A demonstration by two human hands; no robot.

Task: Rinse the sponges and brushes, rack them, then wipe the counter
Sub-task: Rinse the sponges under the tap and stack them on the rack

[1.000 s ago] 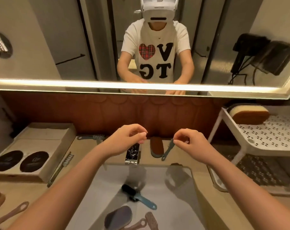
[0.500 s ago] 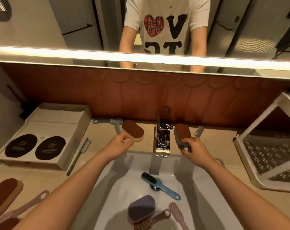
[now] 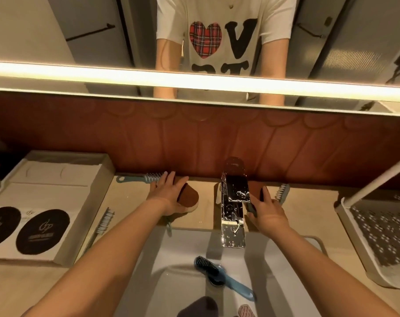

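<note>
My left hand (image 3: 168, 194) lies over a brown-topped sponge (image 3: 191, 199) on the counter left of the tap, fingers stretched across its far end, thumb at its near edge. Right of the tap, my right hand (image 3: 268, 212) grips a dark sponge (image 3: 251, 205) by its grey edge, index finger pointing at the wall. A blue brush (image 3: 224, 277) lies over the drain in the white sink (image 3: 171, 259). A dark grey sponge (image 3: 199, 307) and a pink brush (image 3: 247, 311) show at the bottom edge. The white perforated rack (image 3: 377, 236) stands at the right.
The wet chrome tap (image 3: 233, 213) juts out between my hands. A blue-handled brush (image 3: 137, 178) lies by the wall, a slim brush (image 3: 102, 223) beside a box of black pads (image 3: 45, 225), and another bristle brush (image 3: 281, 193) behind my right hand.
The view has tilted down and closer. My left hand has slid onto the brown sponge. My right hand has settled on the dark sponge right of the tap.
</note>
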